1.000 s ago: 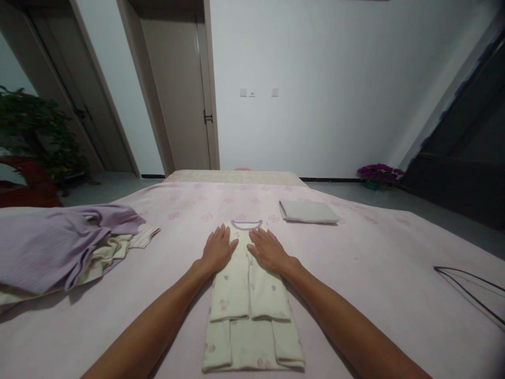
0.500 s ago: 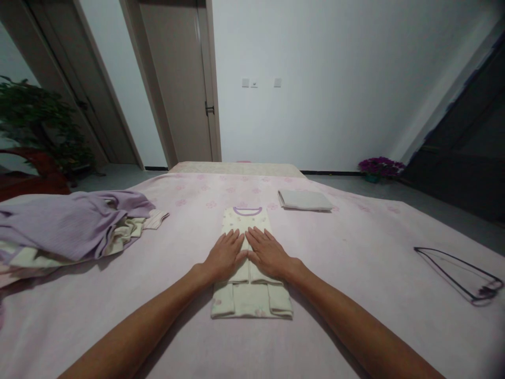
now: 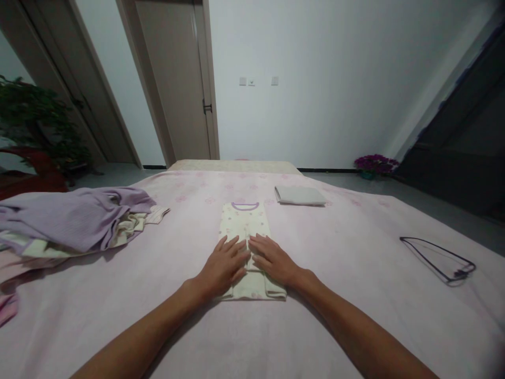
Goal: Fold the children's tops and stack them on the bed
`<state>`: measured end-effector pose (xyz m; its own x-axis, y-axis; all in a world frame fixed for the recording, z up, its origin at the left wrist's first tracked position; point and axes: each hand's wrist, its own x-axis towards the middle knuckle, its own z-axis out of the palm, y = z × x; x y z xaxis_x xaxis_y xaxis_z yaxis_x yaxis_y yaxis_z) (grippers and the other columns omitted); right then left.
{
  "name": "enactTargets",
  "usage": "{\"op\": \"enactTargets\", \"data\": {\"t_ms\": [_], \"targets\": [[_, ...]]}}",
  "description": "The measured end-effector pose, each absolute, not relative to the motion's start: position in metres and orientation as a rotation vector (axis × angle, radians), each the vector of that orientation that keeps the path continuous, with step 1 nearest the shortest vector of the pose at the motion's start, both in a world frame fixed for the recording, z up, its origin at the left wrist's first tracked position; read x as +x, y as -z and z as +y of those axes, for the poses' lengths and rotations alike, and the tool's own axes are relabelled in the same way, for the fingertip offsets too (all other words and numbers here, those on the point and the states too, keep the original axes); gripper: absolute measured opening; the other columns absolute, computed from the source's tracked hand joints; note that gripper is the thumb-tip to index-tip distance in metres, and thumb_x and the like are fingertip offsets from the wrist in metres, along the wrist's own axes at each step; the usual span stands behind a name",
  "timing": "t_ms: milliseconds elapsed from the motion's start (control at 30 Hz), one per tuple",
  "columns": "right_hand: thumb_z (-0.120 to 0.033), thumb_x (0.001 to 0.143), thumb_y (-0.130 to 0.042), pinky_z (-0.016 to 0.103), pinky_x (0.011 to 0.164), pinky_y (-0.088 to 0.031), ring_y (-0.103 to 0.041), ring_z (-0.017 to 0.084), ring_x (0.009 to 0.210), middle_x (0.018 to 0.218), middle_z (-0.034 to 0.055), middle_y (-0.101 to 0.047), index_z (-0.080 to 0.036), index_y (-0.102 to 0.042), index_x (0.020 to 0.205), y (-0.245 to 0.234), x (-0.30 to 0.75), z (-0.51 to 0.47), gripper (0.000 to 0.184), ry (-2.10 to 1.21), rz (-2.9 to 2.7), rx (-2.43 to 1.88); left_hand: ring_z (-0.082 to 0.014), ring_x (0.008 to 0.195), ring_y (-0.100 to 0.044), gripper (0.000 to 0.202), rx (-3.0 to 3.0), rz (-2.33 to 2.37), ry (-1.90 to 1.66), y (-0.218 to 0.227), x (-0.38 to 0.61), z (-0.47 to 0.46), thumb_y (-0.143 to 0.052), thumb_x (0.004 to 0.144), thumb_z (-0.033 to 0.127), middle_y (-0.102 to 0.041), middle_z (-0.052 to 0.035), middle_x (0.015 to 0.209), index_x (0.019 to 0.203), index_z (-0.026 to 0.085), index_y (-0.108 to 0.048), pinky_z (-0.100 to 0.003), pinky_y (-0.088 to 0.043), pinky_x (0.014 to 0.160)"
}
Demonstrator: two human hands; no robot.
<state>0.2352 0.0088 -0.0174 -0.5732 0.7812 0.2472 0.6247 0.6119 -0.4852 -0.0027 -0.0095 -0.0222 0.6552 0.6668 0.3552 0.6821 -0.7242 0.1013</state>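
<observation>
A pale yellow child's shirt (image 3: 240, 218) with small dots and a purple neckline lies in front of me. Its sides and sleeves are folded inward into a narrow strip, collar pointing away. My left hand (image 3: 226, 263) rests on the shirt's left half, palm down, fingers spread. On the right half lies my right hand (image 3: 275, 258), also flat with its fingers stretched out. The two hands' fingertips are close together near the middle seam, and they cover part of the folded sleeves. Neither hand grips the cloth.
A heap of lavender and cream clothes (image 3: 79, 218) lies at the left. A folded white cloth (image 3: 300, 195) is beyond the shirt to the right. A black wire hanger (image 3: 437, 260) lies at the far right. All rest on a pink flowered bedsheet (image 3: 347, 237).
Both hands have slid toward me along the shirt, baring more of its upper part and covering more of the lower folds. The fingers are more spread. The view has shifted slightly.
</observation>
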Motion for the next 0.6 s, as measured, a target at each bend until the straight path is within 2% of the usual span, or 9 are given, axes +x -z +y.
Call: {"op": "enactTargets", "data": {"t_ms": [100, 167, 233, 300, 400, 500, 600], "targets": [[-0.021, 0.086, -0.059, 0.045, 0.105, -0.044, -0.059, 0.024, 0.119, 0.122, 0.0099, -0.069, -0.022, -0.069, 0.117, 0.013, 0.251, 0.012, 0.033, -0.562, -2.139, -1.014, -0.0258, 0.121, -0.058, 0.023, -2.912, -0.957, 0.768, 0.014, 0.002, -0.012, -0.060, 0.093, 0.028, -0.066, -0.0082, 0.128, 0.115, 0.024, -0.067, -0.044, -0.043, 0.105], [-0.013, 0.078, -0.061, 0.038, 0.088, -0.052, -0.066, 0.021, 0.095, 0.097, 0.0063, -0.072, -0.021, -0.073, 0.096, 0.007, 0.261, 0.012, 0.023, -0.604, -2.098, -0.993, -0.0218, 0.102, -0.065, 0.016, -2.950, -0.895, 0.788, 0.012, 0.007, -0.013, -0.058, 0.095, 0.027, -0.071, -0.0071, 0.113, 0.107, 0.023, -0.069, -0.037, -0.049, 0.089], [-0.008, 0.073, -0.061, 0.031, 0.073, -0.051, -0.064, 0.018, 0.079, 0.084, 0.0035, -0.070, -0.020, -0.074, 0.085, 0.001, 0.270, 0.008, 0.021, -0.665, -2.132, -0.996, -0.0193, 0.090, -0.066, 0.015, -2.967, -0.873, 0.740, 0.011, 0.012, -0.015, -0.056, 0.097, 0.024, -0.073, -0.0049, 0.102, 0.102, 0.023, -0.069, -0.033, -0.049, 0.079], [-0.005, 0.070, -0.062, 0.029, 0.069, -0.049, -0.062, 0.016, 0.074, 0.081, 0.0016, -0.070, -0.021, -0.074, 0.084, -0.004, 0.276, 0.002, 0.024, -0.719, -2.209, -0.986, -0.0187, 0.086, -0.065, 0.015, -2.961, -0.880, 0.678, 0.012, 0.015, -0.016, -0.055, 0.097, 0.023, -0.073, -0.0036, 0.097, 0.100, 0.023, -0.069, -0.031, -0.047, 0.074], [-0.003, 0.069, -0.061, 0.030, 0.079, -0.049, -0.063, 0.017, 0.083, 0.086, -0.0004, -0.071, -0.024, -0.074, 0.091, -0.007, 0.281, -0.007, 0.033, -0.684, -2.363, -0.911, -0.0184, 0.083, -0.063, 0.015, -2.929, -0.910, 0.614, 0.012, 0.017, -0.017, -0.054, 0.097, 0.022, -0.072, -0.0041, 0.091, 0.097, 0.022, -0.069, -0.029, -0.045, 0.071], [-0.006, 0.076, -0.059, 0.031, 0.084, -0.048, -0.063, 0.017, 0.089, 0.092, 0.0004, -0.072, -0.025, -0.073, 0.098, -0.007, 0.282, -0.012, 0.032, -0.570, -2.464, -0.856, -0.0182, 0.082, -0.061, 0.015, -2.912, -0.933, 0.569, 0.010, 0.017, -0.019, -0.053, 0.097, 0.022, -0.070, -0.0046, 0.086, 0.097, 0.022, -0.068, -0.028, -0.044, 0.070], [-0.010, 0.081, -0.058, 0.031, 0.082, -0.049, -0.064, 0.018, 0.088, 0.094, 0.0029, -0.072, -0.024, -0.072, 0.104, 0.000, 0.283, -0.011, 0.031, -0.466, -2.427, -0.903, -0.0182, 0.080, -0.060, 0.014, -2.886, -0.989, 0.519, 0.008, 0.019, -0.020, -0.053, 0.097, 0.020, -0.069, -0.0039, 0.084, 0.096, 0.022, -0.067, -0.028, -0.043, 0.069]]}}
